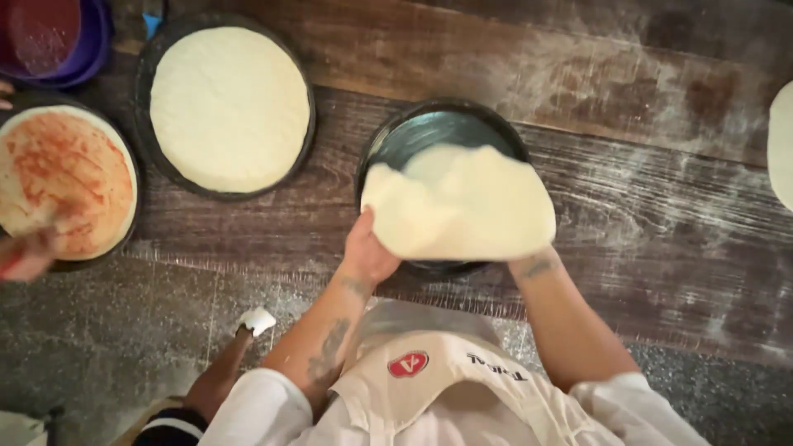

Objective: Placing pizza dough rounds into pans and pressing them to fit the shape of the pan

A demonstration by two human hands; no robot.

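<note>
A round sheet of pale dough hangs over a dark round pan in the middle of the wooden table. My left hand grips the dough's left edge from below. My right hand is hidden under the dough's right side; only its wrist shows. The far part of the pan's bottom is bare and shiny.
A second dark pan holds a plain dough base at the back left. Another person's hand spreads red sauce on a base at far left. A purple bowl sits in the corner. More dough shows at right.
</note>
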